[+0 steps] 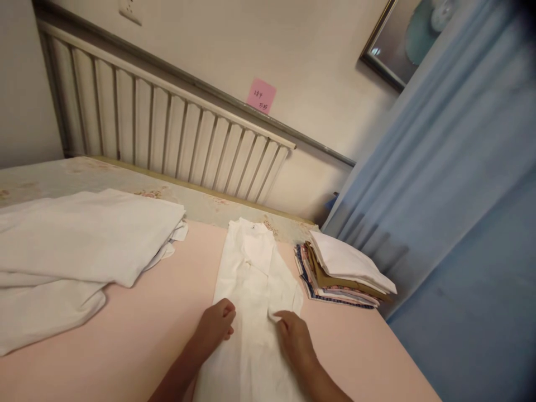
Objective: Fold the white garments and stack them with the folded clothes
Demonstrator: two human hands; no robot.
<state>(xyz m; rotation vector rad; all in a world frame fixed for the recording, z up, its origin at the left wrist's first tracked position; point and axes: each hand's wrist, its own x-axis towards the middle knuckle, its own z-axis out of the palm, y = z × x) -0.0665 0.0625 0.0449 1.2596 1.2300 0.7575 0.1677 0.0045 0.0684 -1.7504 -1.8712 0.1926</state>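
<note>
1. A white garment (255, 279) lies lengthwise in the middle of a pink sheet (138, 335), its neckline at the far end with a small dark mark; its near end runs out of view.
2. The person's left hand (218, 321) is at the garment's left edge, fingers curled together into a loose fist.
3. The right hand (295, 338) is on the garment's right side, thumb and forefinger pinching the end of a folded-over piece of it.
4. To the left, apart from the garment, is a large, loose heap of white cloth (92, 240).
5. Just beside the garment on the right sits a neat stack of folded fabrics (349, 273): white on top, then olive-brown, with patterned and dark blue layers below.
6. Behind are a floral cover (201, 201), a pale radiator (167, 134), a pink note (262, 96) with handwriting and, at right, a blue curtain (439, 167).
</note>
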